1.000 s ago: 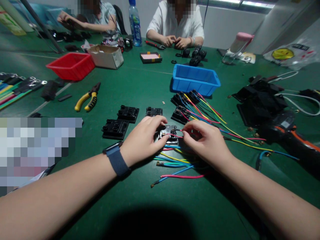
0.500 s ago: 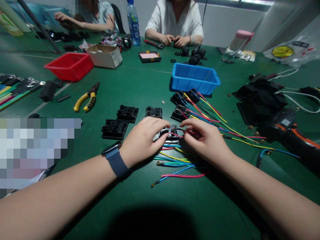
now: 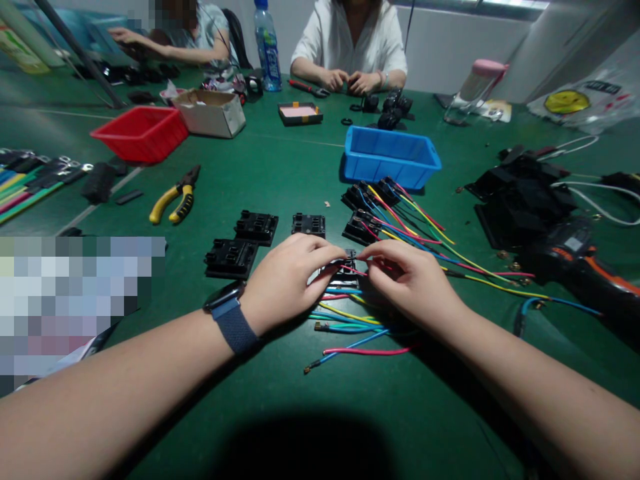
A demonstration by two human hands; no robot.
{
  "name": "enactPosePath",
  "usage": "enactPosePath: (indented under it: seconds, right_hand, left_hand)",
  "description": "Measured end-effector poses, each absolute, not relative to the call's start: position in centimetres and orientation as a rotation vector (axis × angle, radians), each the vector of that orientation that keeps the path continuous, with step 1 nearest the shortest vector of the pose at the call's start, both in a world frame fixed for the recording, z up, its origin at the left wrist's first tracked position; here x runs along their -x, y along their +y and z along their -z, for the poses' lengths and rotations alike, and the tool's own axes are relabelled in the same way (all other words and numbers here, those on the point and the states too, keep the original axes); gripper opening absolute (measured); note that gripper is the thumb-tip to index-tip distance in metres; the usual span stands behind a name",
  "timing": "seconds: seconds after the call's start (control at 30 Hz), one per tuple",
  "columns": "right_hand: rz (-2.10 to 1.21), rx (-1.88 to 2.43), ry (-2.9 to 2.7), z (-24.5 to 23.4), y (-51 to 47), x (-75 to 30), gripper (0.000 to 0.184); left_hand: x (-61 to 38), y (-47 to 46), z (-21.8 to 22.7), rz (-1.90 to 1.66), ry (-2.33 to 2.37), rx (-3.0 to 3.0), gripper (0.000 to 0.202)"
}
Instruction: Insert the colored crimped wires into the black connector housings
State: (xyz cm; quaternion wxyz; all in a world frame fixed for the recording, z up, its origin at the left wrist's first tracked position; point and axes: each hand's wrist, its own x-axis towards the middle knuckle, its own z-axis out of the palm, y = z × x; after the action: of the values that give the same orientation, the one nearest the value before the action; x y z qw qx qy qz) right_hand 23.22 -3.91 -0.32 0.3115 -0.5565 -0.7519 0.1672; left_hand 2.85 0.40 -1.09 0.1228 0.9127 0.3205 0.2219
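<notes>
My left hand, with a dark watch on its wrist, is closed on a black plastic connector block lying on the green table. My right hand pinches a thin red wire at the block's top. Loose blue, yellow and red wires lie just below both hands. Three more black blocks sit to the left and behind. Wired blocks with coloured leads fan out to the right.
A blue bin stands behind the wired blocks, a red bin and a cardboard box at the far left. Yellow-handled pliers lie on the left. A power screwdriver and black parts are at the right. Two people work across the table.
My right hand has slid slightly left and up toward the block, bringing the red wire's end closer to my left fingers. The left hand has barely shifted.
</notes>
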Motion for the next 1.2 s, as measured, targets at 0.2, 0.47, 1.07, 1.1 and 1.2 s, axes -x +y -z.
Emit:
enactPosePath:
  seconds: [0.2, 0.47, 1.07, 1.1, 1.2]
  right_hand:
    - [-0.446, 1.479, -1.962, 0.33, -3.93, -23.05, 0.018]
    - [-0.424, 1.473, -1.981, 0.41, -3.98, -23.04, 0.020]
    - [-0.394, 1.464, -2.038, 0.47, -3.76, -23.07, 0.020]
    - [-0.396, 1.464, -2.040, 0.43, -3.77, -23.09, 0.020]
    - [-0.396, 1.459, -2.044, 0.31, -3.77, -23.15, 0.020]
  left_hand:
    - [-2.75, 0.33, 1.09, -0.646, 0.930, -2.693, 0.026]
    - [-2.93, 0.29, 0.87, -0.625, 0.929, -2.712, 0.025]
    - [-3.18, 0.13, 0.56, -0.615, 0.935, -2.728, 0.025]
    - [-3.17, 0.11, 0.55, -0.614, 0.935, -2.730, 0.025]
    - [-3.13, 0.06, 0.53, -0.613, 0.936, -2.738, 0.025]
